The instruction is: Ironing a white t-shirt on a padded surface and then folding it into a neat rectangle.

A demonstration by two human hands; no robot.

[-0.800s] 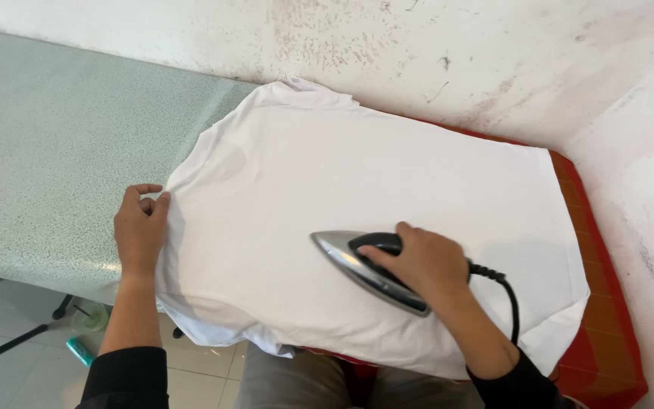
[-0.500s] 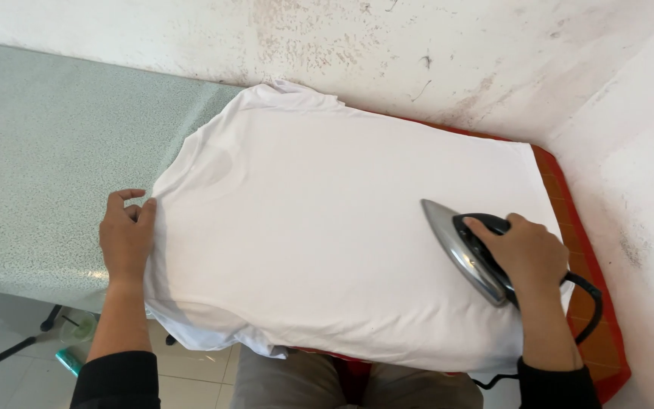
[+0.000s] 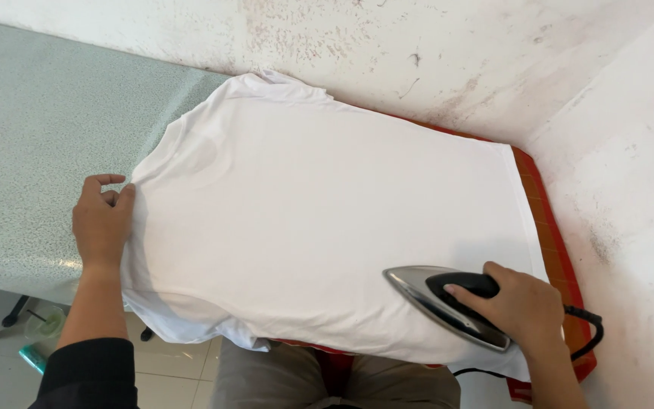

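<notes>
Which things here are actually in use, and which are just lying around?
In use: white shirt, spread flat; iron, gripped by the right hand; left hand pinching the shirt's edge; red pad under the shirt; cord.

Lying about: green counter; small green things on the floor, unclear what.

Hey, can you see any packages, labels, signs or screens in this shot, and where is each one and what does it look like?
None in view. There is only a white shirt spread on an orange-red pad, an iron under the right hand, and the left hand at the shirt's edge.
</notes>
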